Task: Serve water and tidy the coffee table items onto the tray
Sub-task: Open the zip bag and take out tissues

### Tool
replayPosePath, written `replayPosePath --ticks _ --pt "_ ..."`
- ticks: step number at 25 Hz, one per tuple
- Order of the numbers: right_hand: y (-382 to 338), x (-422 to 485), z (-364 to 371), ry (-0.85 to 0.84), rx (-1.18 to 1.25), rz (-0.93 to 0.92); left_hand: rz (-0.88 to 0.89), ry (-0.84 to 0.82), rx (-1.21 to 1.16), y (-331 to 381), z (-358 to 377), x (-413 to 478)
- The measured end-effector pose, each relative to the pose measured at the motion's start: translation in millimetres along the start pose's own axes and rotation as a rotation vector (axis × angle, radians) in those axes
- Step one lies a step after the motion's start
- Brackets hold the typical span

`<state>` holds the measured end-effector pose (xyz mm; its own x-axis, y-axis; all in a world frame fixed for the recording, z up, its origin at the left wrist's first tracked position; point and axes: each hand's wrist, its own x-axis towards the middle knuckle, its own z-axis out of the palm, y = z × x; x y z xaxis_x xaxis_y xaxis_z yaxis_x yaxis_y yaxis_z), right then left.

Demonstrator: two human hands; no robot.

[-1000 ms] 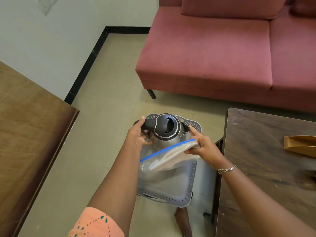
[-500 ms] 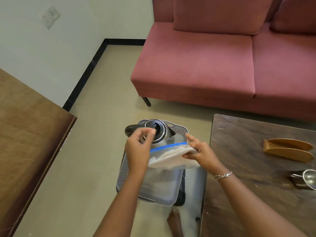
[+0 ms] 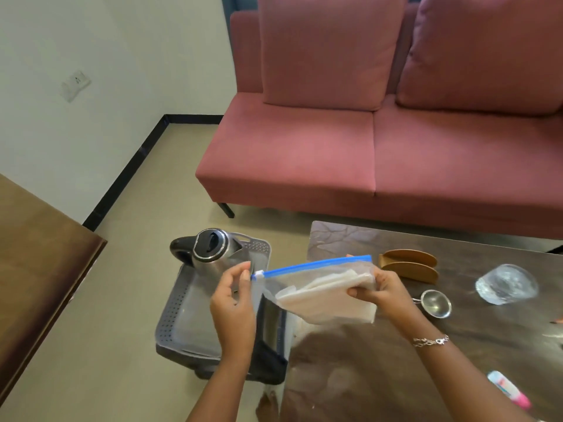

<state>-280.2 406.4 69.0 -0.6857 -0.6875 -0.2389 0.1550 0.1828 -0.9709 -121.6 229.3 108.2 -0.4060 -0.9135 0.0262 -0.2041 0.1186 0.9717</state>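
The left hand [image 3: 233, 303] pinches the small white slider at the left end of the zip bag [image 3: 304, 280], with thumb and first finger. The other fingers are curled loosely. The right hand [image 3: 384, 292] grips the bag's right end, with its fingers curled round the plastic and the folded white cloth [image 3: 329, 300] inside.

The bag is held up in the air in the middle of the frame. Its long side runs left to right, with the right end a bit higher. The blue strip [image 3: 316, 264] is the top edge and the bag hangs down from it. The left end is over the tray [image 3: 179, 315] and the right end is over the left edge of the table [image 3: 396, 376].

The gray tray is just left of the table, on a dark stand [image 3: 268, 360]. The kettle [image 3: 210, 254] stands upright at the tray's far end, with its handle pointing to the left of the frame. The near part of the tray is bare.

On the table, right of the hands, a wooden holder [image 3: 408, 266] is near the bag. A small metal strainer [image 3: 435, 304] is just beside the right wrist. A glass [image 3: 505, 284] is farther right. A pink and white tube [image 3: 508, 389] lies at the lower right.

There is open floor [image 3: 137, 300] left of the tray, up to a second brown table [image 3: 36, 269] at the left edge. A pink sofa [image 3: 304, 147] fills the upper right, with a strip of floor between it and the table.
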Motion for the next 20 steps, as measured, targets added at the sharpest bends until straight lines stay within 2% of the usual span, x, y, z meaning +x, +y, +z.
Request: replayPosePath --ticks 4,9,14,16,18,20 --pt "3.9 -36.0 -50.9 0.103 0.073 0.043 -0.139 -0.083 -0.105 15.0 38.8 -37.5" --pt "15.1 -60.7 -87.2 0.159 0.160 0.073 -0.113 -0.187 -0.237 33.2 66.8 -71.2" --pt "25.1 -80.1 -113.1 0.136 0.209 0.072 -0.096 -0.233 -0.280 42.8 82.4 -93.5" --pt "25.5 -85.4 -123.9 0.181 0.133 0.082 -0.047 -0.261 -0.242 45.2 86.9 -101.9" --pt "19.2 -92.0 -133.1 0.365 -0.056 0.046 0.027 -0.295 -0.147 46.1 91.1 -110.0" --pt "2.7 -100.6 -132.4 0.566 -0.289 -0.111 0.111 -0.325 -0.030 46.2 95.2 -116.2"
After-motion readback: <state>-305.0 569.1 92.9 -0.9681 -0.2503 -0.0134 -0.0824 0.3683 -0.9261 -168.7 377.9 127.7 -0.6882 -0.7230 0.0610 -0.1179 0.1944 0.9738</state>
